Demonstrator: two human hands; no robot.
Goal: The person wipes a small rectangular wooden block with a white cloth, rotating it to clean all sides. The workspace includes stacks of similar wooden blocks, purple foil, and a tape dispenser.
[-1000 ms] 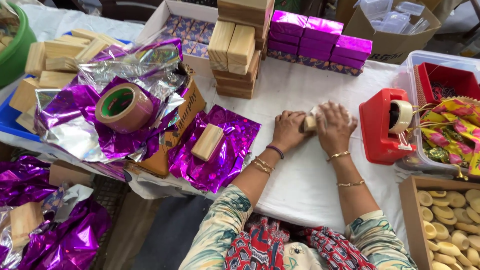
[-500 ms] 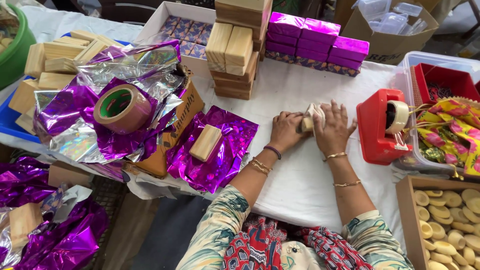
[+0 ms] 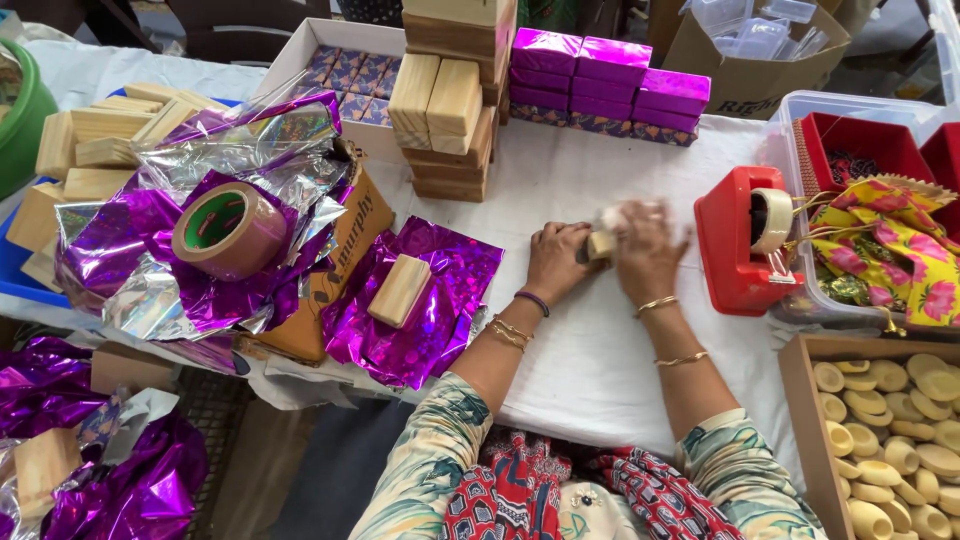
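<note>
My left hand (image 3: 557, 262) and my right hand (image 3: 647, 250) meet on the white tablecloth, both closed around a small wooden block (image 3: 601, 244) with a bit of pale wrap at its top. The right hand is blurred with motion. To the left lies a sheet of purple foil (image 3: 440, 320) with another wooden block (image 3: 399, 290) resting on it. A red tape dispenser (image 3: 735, 250) stands just right of my right hand.
A brown tape roll (image 3: 228, 228) sits on crumpled purple and silver foil (image 3: 130, 270). Stacked wooden blocks (image 3: 445, 100) and purple wrapped boxes (image 3: 610, 80) stand at the back. A plastic bin with red trays (image 3: 860, 150) and a box of pale round pieces (image 3: 900, 440) are at right.
Both hands have stayed in the same spot on the block; the right hand now moves quickly over its top and the block has turned slightly.
</note>
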